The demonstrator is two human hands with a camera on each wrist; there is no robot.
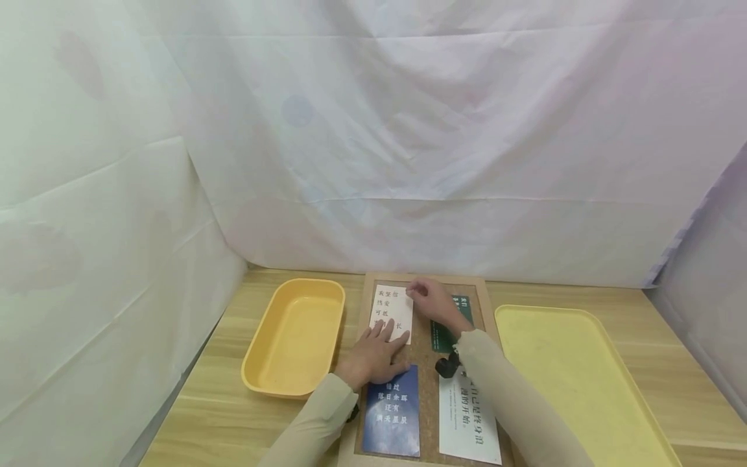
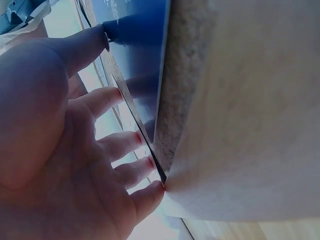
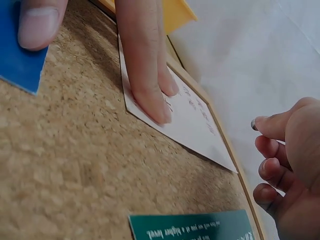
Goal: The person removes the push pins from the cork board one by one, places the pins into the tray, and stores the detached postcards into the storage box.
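I have the left hand (image 1: 373, 357) spread near the lower middle of the head frame, its fingertips pressing the lower part of the white card (image 1: 394, 307) and its thumb on the top of the blue card (image 1: 391, 415); those fingers are straight and grip nothing. At the white card's upper right corner I see the right hand (image 1: 434, 301), fingers curled and thumb and forefinger together, pinching a small dark object (image 3: 254, 124), too small for me to identify. The cards lie on a framed cork board (image 1: 428, 402). A green card (image 1: 443, 338) lies partly under the right wrist, and an orange tub (image 1: 251, 363) sits at lower left.
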